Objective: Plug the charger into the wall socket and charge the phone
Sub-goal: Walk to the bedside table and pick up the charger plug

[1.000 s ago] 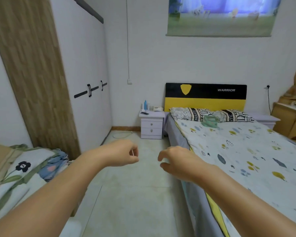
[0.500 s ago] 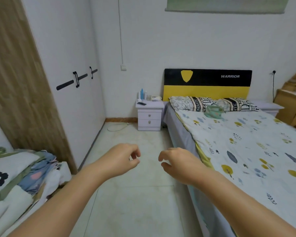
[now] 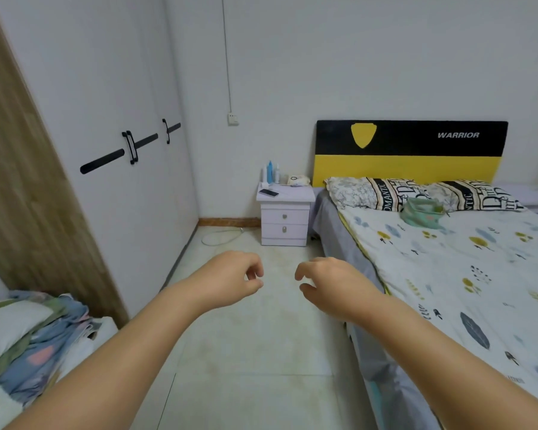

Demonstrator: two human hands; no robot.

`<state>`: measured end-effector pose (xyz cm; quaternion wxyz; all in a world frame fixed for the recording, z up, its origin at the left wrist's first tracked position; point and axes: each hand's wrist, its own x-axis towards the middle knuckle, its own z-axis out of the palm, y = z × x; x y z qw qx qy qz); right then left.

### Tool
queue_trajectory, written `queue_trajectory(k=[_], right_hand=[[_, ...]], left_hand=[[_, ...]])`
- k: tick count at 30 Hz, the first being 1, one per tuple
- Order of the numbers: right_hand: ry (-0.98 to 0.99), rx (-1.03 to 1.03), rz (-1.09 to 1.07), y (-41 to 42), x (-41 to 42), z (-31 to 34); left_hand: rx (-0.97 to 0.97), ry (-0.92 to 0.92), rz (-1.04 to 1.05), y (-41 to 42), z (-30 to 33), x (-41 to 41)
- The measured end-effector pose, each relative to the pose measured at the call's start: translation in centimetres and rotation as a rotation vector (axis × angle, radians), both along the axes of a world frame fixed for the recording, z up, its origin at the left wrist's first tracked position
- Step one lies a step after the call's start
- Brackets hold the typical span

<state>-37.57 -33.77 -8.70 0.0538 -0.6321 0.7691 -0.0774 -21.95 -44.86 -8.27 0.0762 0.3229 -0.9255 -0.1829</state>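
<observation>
A dark phone [image 3: 268,192] lies flat on the white nightstand [image 3: 284,225] beside the bed's head. A white cable [image 3: 221,235] curls on the floor left of the nightstand, by the skirting. A small white wall socket [image 3: 233,118] sits on the far wall above it, at the end of a thin wire. My left hand [image 3: 230,279] and my right hand [image 3: 326,282] hover side by side over the floor, well short of the nightstand. Both hold nothing, with fingers loosely curled.
A bed [image 3: 448,274] with a patterned quilt fills the right side. A white wardrobe [image 3: 106,150] lines the left wall. Folded bedding [image 3: 28,336] is piled at the lower left. Bottles [image 3: 271,172] stand on the nightstand. A tiled floor strip runs between wardrobe and bed.
The view has moved forward and tilted down, so the nightstand and bed appear closer. Both hands stay out in front, holding nothing.
</observation>
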Motion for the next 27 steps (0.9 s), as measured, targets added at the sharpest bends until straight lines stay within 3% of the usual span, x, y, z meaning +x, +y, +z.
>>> queue_trajectory(k=[27], right_hand=[[-0.057,0.02,-0.088,-41.1,-17.6,-1.3]], left_hand=[[0.065,-0.058,-0.033,-43.1,-2.1,-18.5]])
